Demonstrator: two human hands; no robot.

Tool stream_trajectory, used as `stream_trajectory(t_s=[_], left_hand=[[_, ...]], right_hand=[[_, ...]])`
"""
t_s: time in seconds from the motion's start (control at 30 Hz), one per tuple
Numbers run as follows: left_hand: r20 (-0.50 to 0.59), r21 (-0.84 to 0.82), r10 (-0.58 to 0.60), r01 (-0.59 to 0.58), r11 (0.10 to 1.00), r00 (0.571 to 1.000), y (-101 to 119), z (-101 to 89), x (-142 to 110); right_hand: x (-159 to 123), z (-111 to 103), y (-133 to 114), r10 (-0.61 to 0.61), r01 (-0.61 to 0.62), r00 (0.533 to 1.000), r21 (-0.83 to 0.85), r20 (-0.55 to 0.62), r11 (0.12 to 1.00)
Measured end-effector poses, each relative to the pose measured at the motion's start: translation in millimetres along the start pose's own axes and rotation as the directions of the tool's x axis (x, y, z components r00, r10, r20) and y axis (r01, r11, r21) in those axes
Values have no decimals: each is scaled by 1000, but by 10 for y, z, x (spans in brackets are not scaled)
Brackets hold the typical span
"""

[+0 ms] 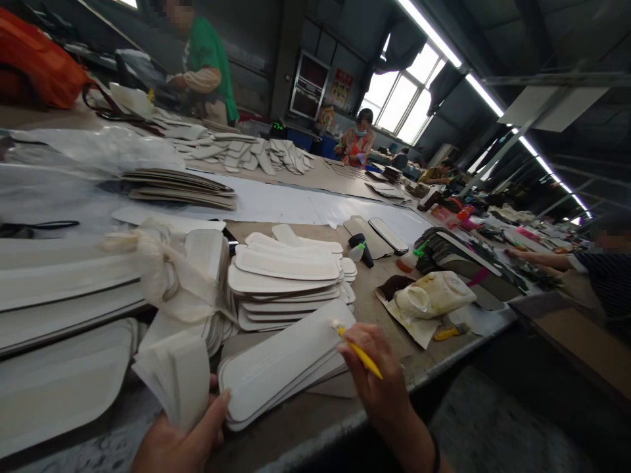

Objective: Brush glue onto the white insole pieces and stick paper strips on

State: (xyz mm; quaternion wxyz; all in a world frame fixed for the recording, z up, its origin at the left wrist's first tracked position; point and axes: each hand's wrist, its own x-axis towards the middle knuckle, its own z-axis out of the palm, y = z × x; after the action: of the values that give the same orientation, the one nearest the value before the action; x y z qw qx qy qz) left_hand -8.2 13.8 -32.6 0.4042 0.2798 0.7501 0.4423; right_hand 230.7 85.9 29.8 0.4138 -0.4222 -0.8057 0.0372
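Your right hand (372,368) grips a yellow-handled brush (365,358), whose pale tip meets the face of the top white panel (280,368) near its far right end. That panel, rounded at the corners, lies slanted on a loose stack of similar ones near the front edge of the desk (325,420). Take it as the centre of the clock. Your left hand (185,437), at 8 o'clock, is closed around the lower end of a fanned bundle of pale strips (172,374), and its thumb rests on the near left corner of the panel.

At 12 o'clock, just behind, you have a taller pile of white panels (290,269). At 9 o'clock lie larger, longer panels (69,368), and at 10 a knotted pale cloth (170,269) sits across other pieces. At 1 o'clock a small green-tipped bottle (357,251) stands against a dark cup-like object (365,251). A stained, yellowed plastic jug (436,293) lies on its side at 2 o'clock, with a dark stack of curved pieces (456,263) behind it. A second yellow brush (448,334) lies at 3 o'clock. Farther off, towards 11, a person in green (210,66) stands across the desk.
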Motion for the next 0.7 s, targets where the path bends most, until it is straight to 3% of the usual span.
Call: stream_trajectory(t_s=[0.07,0.17,0.27,0.37,0.43,0.53,0.7], left_hand=[[36,-8,-61,61,998,998,67,1,-34],[42,-52,-65,67,996,997,161,9,-86],[44,-80,-50,53,995,998,218,13,-113],[78,-86,-61,68,994,995,244,-1,-110],[91,-104,-47,56,993,995,253,-12,-95],[115,-110,-46,59,992,992,256,-18,-62],[137,-79,-30,41,996,990,229,-1,-22]], right_hand=[[11,58,15,16,-16,1000,-10,5,1000],[-12,227,-179,120,-136,989,220,84,966],[-39,379,-448,346,-396,918,481,192,783],[-23,440,-506,500,-566,818,548,283,616],[6,418,-438,527,-565,817,503,234,654],[45,341,-383,499,-494,861,400,98,772],[59,343,-438,440,-476,879,397,184,785]])
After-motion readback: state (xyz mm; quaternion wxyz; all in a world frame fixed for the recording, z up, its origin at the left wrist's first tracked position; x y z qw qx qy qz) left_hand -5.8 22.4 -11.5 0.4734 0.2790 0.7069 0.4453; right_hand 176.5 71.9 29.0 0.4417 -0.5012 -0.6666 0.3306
